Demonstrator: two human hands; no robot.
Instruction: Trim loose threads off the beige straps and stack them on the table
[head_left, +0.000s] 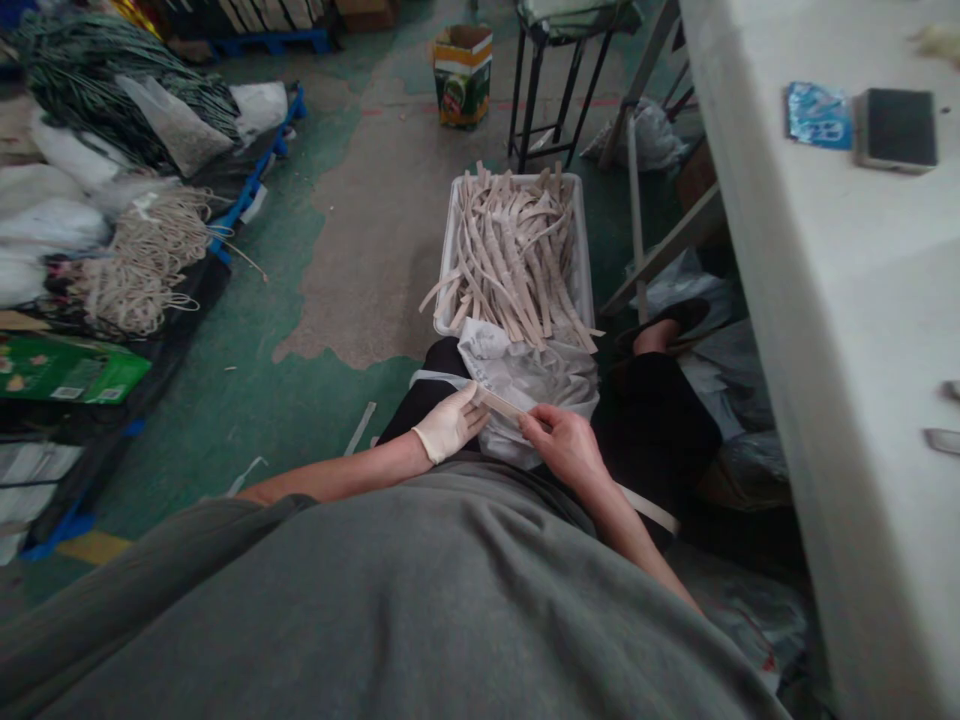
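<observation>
A beige strip (502, 404) stretches between my two hands above my lap. My left hand (452, 424), in a pale glove, pinches its left end, where a whitish band (439, 377) trails off to the left. The bare fingers of my right hand (566, 443) are closed on the other end; a pale length shows below that forearm. Under the hands lies a crumpled white plastic bag (532, 385). Just beyond it, a white crate (448, 250) holds a heap of beige strips (517, 250), some hanging over its rim.
A white table (847, 300) runs along the right, carrying a blue packet (819, 115) and a dark box (896, 128). Pallets with cords and bags (146, 265) stand at left. Ahead are a cardboard box (463, 78) and a black-legged stool (551, 130).
</observation>
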